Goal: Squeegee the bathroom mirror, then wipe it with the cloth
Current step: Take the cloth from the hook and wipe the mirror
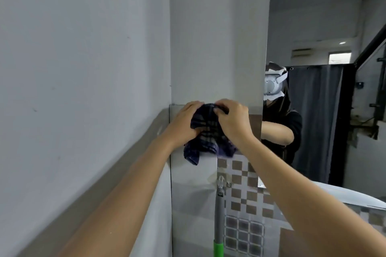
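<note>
A dark blue checked cloth (205, 140) is bunched between both my hands in front of the wall corner. My left hand (184, 120) grips its left side. My right hand (232, 120) pinches its top with the fingers curled over it. The cloth's lower end hangs loose below my hands. The mirror (325, 27) fills the right side and reflects a person in dark clothes with a headset. A grey handle with a green grip (219, 221), probably the squeegee, hangs upright from a wall hook below the cloth; its blade is out of view.
A white wall (83, 48) with a grey band runs along the left. Brown and white checked tiles (242, 183) cover the wall under my right arm. A white basin rim (355, 194) shows at lower right. The mirror reflects a dark curtain.
</note>
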A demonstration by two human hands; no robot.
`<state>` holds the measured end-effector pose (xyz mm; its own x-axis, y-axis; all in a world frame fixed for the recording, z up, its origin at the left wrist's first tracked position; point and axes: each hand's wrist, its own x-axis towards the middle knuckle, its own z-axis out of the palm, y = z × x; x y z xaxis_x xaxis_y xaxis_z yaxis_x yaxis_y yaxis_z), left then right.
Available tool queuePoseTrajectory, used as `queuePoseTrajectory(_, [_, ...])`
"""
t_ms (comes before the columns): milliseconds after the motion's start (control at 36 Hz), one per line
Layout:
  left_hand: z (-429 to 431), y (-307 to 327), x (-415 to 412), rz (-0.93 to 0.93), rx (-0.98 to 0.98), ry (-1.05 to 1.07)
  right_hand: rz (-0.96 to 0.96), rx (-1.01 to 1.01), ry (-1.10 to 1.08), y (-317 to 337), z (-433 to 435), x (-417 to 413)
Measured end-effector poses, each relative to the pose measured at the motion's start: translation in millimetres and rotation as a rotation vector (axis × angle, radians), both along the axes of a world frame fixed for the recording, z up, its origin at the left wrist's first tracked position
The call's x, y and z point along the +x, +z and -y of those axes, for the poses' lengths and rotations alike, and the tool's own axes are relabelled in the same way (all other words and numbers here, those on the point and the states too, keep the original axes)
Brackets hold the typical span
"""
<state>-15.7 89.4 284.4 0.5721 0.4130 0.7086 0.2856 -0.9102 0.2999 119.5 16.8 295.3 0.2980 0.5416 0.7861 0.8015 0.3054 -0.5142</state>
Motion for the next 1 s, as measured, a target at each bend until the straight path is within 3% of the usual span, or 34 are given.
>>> queuePoseTrajectory(167, [23, 13, 6, 0.135, -0.027, -0.035, 0.251, -0.020, -0.019, 48, 30, 3])
queuePoseTrajectory(417, [84, 28, 10, 0.181, -0.004, -0.211, 0.193, 0.058, -0.008, 72, 97, 12])
queuePoseTrajectory(583, [132, 32, 11, 0.038, -0.364, -0.448, 0.235, -0.044, -0.044, 71, 133, 36])
queuePoseTrajectory(750, [171, 24, 25, -0.114, -0.554, -0.550, 0.213, -0.097, -0.055, 50, 164, 51])
queuePoseTrajectory(861, [184, 10, 36, -0.017, -0.661, -0.592, 0.153, 0.020, -0.117, 14, 190, 59])
queuePoseTrajectory(1000, [195, -6, 49, 0.272, -0.830, -0.635, -0.018, 0.049, -0.187, -42, 227, 64])
